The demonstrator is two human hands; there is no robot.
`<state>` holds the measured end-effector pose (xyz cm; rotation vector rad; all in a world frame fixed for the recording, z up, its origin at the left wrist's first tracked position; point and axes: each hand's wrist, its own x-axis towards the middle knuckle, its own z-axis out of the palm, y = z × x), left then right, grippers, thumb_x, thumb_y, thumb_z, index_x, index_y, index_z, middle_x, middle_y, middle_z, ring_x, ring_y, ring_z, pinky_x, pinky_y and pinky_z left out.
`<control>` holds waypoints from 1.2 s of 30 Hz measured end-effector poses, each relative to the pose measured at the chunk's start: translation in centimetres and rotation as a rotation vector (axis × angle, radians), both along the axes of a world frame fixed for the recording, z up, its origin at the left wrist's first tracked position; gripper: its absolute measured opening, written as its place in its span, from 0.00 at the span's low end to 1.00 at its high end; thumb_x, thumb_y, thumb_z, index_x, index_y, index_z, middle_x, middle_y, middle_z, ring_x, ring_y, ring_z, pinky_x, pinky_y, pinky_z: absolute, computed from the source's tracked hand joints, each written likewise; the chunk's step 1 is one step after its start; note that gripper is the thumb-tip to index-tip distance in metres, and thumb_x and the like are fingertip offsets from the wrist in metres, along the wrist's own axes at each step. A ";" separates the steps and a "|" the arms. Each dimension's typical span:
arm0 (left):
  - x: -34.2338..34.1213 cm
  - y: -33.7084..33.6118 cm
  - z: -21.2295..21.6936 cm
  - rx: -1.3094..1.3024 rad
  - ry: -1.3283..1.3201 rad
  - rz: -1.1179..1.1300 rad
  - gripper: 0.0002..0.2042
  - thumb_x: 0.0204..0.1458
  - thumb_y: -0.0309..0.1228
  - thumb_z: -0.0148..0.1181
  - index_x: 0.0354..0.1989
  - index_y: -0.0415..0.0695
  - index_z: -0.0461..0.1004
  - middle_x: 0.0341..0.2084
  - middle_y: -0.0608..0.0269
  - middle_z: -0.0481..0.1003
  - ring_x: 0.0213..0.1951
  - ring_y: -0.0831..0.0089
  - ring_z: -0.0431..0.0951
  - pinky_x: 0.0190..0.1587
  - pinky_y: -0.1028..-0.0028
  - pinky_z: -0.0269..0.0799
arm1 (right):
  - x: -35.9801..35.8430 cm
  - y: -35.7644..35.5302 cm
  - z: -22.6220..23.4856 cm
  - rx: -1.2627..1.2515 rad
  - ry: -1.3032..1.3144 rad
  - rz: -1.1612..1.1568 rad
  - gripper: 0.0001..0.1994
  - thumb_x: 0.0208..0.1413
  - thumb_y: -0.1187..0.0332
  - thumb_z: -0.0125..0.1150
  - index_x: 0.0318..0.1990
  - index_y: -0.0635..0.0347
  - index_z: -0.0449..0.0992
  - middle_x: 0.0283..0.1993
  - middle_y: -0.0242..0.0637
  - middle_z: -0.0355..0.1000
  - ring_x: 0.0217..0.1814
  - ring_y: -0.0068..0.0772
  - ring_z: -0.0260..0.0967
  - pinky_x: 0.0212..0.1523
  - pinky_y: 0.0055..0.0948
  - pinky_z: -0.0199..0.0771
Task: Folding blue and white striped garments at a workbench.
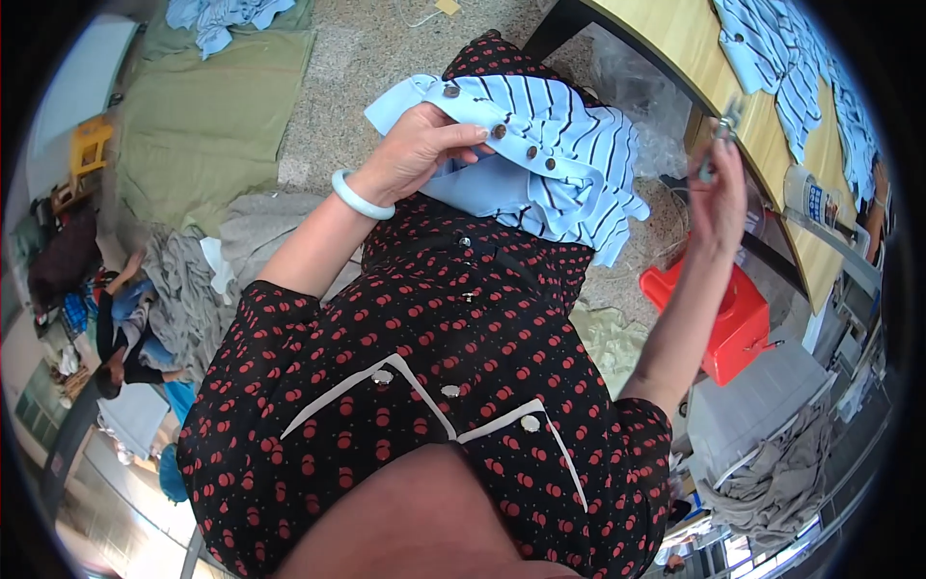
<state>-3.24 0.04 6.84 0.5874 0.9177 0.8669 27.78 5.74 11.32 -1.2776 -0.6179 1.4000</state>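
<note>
A light blue shirt with dark stripes (579, 135) lies across my lap, its button band with several dark buttons facing up. My left hand (429, 145), with a pale bangle on its wrist, pinches the band beside one button, thumb on top. Raised to the right by the table edge, my right hand (719, 188) has its fingers closed round a small metal tool (731, 118). Motion blurs that tool, so its exact kind is unclear. The right hand is apart from the shirt.
A wooden table (666, 29) at the right carries more striped shirts (796, 87) and a clear plastic tub (810, 198). Below it stands a red plastic stool (738, 323). A green cloth (203, 125) covers floor at the left, near grey fabric heaps (183, 289) and another person (121, 333).
</note>
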 end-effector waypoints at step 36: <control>5.7 1.4 3.9 -0.109 -0.235 0.165 0.10 0.50 0.29 0.52 0.37 0.35 0.71 0.32 0.58 0.74 0.35 0.76 0.73 0.39 0.80 0.68 | -9.4 -5.5 -1.1 0.778 -1.320 0.146 0.18 0.39 0.71 0.63 0.42 0.52 0.74 0.26 0.30 0.66 0.26 0.28 0.63 0.26 0.25 0.63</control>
